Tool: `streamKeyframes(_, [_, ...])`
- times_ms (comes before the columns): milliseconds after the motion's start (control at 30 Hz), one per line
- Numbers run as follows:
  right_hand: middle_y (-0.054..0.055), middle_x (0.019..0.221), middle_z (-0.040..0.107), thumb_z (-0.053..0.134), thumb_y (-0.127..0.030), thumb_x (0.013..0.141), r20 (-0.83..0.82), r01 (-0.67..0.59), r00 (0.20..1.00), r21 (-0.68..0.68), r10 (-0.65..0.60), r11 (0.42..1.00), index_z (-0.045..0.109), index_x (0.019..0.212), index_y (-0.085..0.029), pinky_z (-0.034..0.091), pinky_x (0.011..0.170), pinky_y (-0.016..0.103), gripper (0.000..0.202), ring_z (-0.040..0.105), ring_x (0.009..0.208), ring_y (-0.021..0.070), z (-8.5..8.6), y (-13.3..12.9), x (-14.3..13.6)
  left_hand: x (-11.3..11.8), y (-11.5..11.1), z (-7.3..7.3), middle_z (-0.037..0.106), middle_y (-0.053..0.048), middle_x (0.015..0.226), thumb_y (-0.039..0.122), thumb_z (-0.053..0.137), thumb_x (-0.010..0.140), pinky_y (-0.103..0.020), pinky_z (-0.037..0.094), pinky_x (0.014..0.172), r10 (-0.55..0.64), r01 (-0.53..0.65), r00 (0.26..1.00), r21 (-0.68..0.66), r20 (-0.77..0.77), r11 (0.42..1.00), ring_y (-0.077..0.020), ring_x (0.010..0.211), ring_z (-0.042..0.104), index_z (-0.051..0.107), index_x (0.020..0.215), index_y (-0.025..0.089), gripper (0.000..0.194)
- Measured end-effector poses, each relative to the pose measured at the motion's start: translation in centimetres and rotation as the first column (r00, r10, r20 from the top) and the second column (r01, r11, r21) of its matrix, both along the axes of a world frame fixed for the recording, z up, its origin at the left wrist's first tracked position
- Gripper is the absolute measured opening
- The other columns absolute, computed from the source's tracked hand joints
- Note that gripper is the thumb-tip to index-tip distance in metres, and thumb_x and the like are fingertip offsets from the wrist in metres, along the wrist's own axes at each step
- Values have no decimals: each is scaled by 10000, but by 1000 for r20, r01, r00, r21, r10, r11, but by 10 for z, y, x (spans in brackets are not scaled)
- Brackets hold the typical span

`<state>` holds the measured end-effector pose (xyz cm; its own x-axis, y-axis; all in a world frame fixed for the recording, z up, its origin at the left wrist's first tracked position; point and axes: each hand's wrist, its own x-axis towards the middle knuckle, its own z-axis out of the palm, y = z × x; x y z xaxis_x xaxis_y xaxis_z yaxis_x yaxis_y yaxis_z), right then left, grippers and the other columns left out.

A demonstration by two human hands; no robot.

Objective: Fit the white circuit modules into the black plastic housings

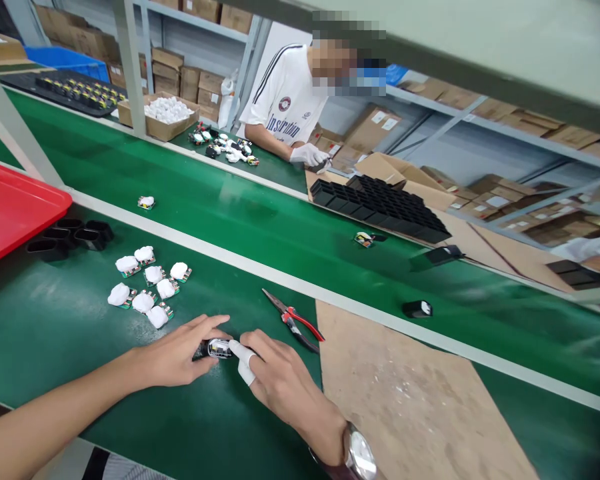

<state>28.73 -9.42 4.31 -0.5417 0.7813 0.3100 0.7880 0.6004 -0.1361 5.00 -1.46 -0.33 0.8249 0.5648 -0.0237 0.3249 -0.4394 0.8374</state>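
Progress on the piece in hand looks well advanced: a circuit board (220, 349) shows at the mouth of a black case (203, 350), apparently mostly inside, though its depth cannot be told. Eight loose boards (144, 302), topped with white, lie outside any case at ten o'clock from it; farther out that way, a cluster of open cases (91, 238) stands mouth up beside a red tray (25, 207). On the green belt (260, 227), between two and three o'clock, another case (416, 309) shows white at its end and looks filled.

The held case is over the near tabletop (195, 427), between seven and eight o'clock from the middle of the view. Its long axis runs nearly level, closed end seemingly towards nine o'clock, mouth towards three.

The left hand (173, 355) grips the case around its body. The right hand (283, 377), fingers bent, meets the mouth with white-covered fingertips (239, 349); whether it pinches or only presses cannot be told. Pliers (291, 320) lie between two and three o'clock.
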Motion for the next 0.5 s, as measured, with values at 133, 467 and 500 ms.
streamKeyframes(133, [59,893,606,432,28,921,129,-30,991,53,23,998,549,755,-215,410,561,336,316,545,754,189,21,0,-1,-1,0,-2,657,-41,1476,215,642,984,-503,447,1205,2,-2,1000,-2,0,1000,-282,1488,486,240,1652,349,791])
streamKeyframes(467, [96,1024,640,454,-10,922,14,18,1000,58,-19,998,574,806,-206,421,559,319,257,554,741,179,9,-2,2,0,0,-1,663,-32,1469,186,637,967,-461,483,1172,20,-20,1000,-4,20,1000,-268,1459,514,246,1650,340,802])
streamKeyframes(500, [93,1016,638,455,-8,921,18,8,1000,50,-9,999,575,806,-204,423,564,317,257,553,742,178,7,-2,2,0,0,-2,663,-28,1469,189,638,968,-455,485,1170,21,-21,1000,-3,22,1000,-263,1456,517,240,1651,346,805])
